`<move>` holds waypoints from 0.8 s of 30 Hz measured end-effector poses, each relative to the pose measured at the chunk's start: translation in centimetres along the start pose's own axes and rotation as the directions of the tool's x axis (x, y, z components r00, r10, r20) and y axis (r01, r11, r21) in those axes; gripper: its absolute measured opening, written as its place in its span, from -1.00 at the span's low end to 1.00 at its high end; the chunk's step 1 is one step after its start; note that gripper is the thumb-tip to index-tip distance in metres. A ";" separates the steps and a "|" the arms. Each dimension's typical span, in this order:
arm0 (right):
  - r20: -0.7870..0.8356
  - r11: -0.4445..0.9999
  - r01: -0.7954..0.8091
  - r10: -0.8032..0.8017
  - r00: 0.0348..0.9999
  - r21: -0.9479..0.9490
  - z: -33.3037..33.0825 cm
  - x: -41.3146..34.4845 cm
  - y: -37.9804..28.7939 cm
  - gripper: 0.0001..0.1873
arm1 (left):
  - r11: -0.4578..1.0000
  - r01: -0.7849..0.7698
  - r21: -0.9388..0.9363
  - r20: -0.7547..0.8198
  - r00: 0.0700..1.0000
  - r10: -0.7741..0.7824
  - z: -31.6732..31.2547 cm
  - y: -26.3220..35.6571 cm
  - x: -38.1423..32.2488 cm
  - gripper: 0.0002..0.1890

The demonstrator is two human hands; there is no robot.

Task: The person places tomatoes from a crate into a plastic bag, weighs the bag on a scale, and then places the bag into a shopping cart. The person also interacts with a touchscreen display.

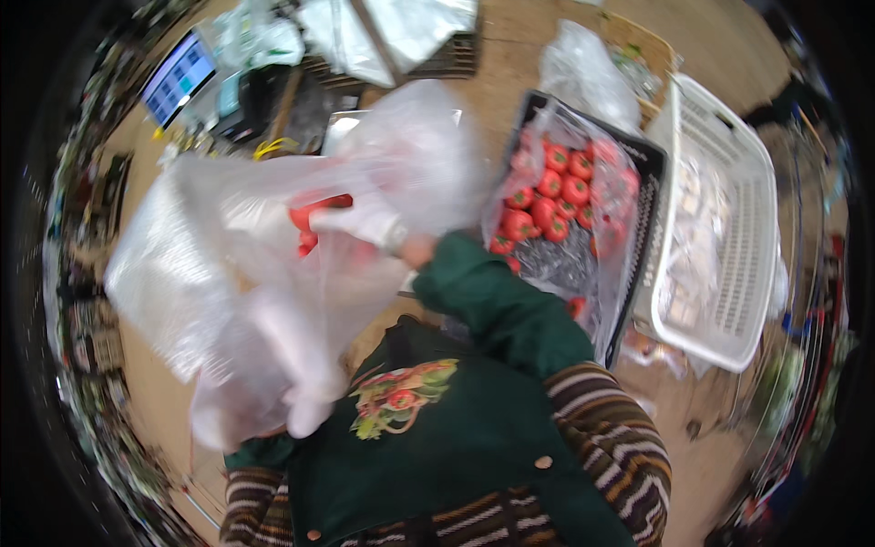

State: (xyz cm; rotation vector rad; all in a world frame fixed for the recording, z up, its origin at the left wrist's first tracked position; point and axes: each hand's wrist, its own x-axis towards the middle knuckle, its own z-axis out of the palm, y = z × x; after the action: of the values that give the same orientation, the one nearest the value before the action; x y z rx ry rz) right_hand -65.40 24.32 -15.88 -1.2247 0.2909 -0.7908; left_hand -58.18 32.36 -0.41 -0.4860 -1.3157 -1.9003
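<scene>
My right hand, in a white glove, reaches over a large translucent plastic bag. Its fingers meet red tomatoes at the bag's opening; whether it grips them or the film is unclear. My left hand, gloved in white and blurred, is at the lower left among the folds of the plastic, its hold on them hard to make out. Behind my right hand the clear plastic bulges, with blurred red showing through. A black crate lined with clear film stands at the right, with several tomatoes in it.
A white plastic basket holding wrapped packages stands right of the crate. Behind them are a crumpled clear bag and a wicker basket. At the upper left stands a lit screen, near yellow ties and plastic bags.
</scene>
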 end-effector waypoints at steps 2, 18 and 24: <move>-0.348 0.997 0.066 -0.047 0.936 0.044 2.0 1.0 2.9 -0.22 | 0.997 0.079 0.013 -0.158 0.985 -0.076 3.1 1.1 0.5 -0.37; -0.644 -0.108 -0.899 0.734 0.216 -0.425 -9.6 -39.0 21.4 -0.34 | 0.949 -0.122 0.290 -0.586 0.762 0.277 7.8 8.1 -2.4 -0.67; -0.776 -0.146 -0.884 0.556 0.299 -0.445 -8.1 -36.8 17.2 -0.28 | 0.962 -0.016 0.272 -0.656 0.728 0.198 8.4 6.0 -1.1 -0.73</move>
State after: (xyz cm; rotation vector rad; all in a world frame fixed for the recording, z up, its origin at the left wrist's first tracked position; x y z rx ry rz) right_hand -89.54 45.44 -42.03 -1.5030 1.7993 0.4250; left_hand -53.85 39.38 5.94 0.2618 -0.9671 -1.5466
